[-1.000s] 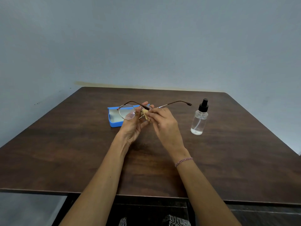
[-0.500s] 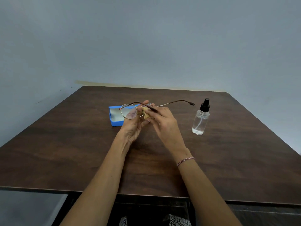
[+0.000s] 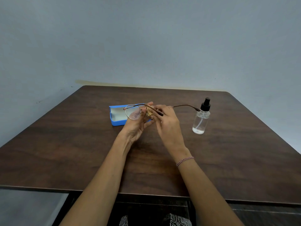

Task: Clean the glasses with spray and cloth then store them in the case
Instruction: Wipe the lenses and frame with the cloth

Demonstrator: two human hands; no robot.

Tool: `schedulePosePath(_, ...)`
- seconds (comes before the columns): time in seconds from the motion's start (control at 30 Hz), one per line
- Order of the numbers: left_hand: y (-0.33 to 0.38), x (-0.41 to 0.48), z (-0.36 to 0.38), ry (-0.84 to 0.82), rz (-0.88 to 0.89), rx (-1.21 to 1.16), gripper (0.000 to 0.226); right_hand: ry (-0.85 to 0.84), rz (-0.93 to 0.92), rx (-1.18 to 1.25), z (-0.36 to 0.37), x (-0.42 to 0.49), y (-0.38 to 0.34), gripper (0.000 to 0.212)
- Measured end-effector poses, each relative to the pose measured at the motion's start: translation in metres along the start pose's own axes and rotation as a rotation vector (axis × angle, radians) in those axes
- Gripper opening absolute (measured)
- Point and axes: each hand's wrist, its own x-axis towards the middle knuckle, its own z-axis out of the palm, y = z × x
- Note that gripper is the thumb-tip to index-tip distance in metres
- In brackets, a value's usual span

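Glasses [image 3: 132, 112]: thin wire frame, light, fragile. Left hand [image 3: 136, 126] fingers closed around bridge, rim; right hand [image 3: 167, 124] pinches cloth [image 3: 149, 112] on lens. Hold rim, never temples.

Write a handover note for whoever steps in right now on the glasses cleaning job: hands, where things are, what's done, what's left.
Left hand: holds the glasses up over the table.
Right hand: pinches a small tan cloth against the glasses, at the lens nearer that hand.
Blue case: open on the table, behind the left hand, nothing seen inside.
Spray bottle: upright on the table, right of the hands, cap on.
Done: wiping under way; spraying cannot be confirmed.
Left: finish wiping, fold the temples, put the glasses in the case.
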Motion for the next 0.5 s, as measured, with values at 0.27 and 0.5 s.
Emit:
schedulePosePath(0.27, 0.004, 0.0002, -0.0022, 0.053, 0.045, 0.018, 0.076, -0.072, -0.003, -0.082, 0.0022, -0.0008, 0.0019, 0.028)
schedulePosePath(0.5, 0.0012, -0.0004, 0.0008, 0.053, -0.018, 0.09, 0.04, -0.039, -0.013, -0.055, -0.0006, 0.0, -0.0035, 0.032)
